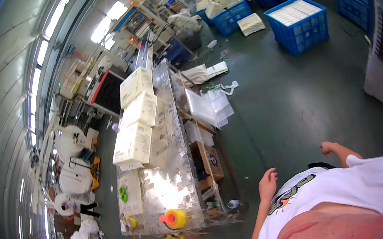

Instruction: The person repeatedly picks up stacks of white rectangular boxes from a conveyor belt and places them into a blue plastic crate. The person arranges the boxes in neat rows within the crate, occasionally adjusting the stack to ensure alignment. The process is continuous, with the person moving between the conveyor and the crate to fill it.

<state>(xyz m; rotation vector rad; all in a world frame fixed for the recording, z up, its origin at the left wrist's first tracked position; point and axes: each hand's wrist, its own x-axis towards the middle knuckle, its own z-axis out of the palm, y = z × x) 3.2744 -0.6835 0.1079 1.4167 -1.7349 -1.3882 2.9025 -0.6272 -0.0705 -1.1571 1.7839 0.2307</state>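
My left hand (267, 183) hangs beside the right side of a long table (168, 147), its fingers loosely apart and nothing in them. Farther right, my right hand (327, 148) is held over the green floor with its fingers curled in; nothing shows in it. Neither hand touches anything. On the table, three white wrapped packs stand in a row, the nearest pack (132, 146) closest to me. Tape rolls lie at the near end: a green roll (122, 194), a small yellow roll (131, 222), and a larger yellow roll (178, 218) with an orange piece.
Under the table sit an open cardboard box (213, 163) and plastic sheets (202, 108). A blue crate (301, 33) full of white packs stands on the floor at the far right, with more crates behind. Machines line the left, where a person (89, 210) stands near large white rolls (74, 176).
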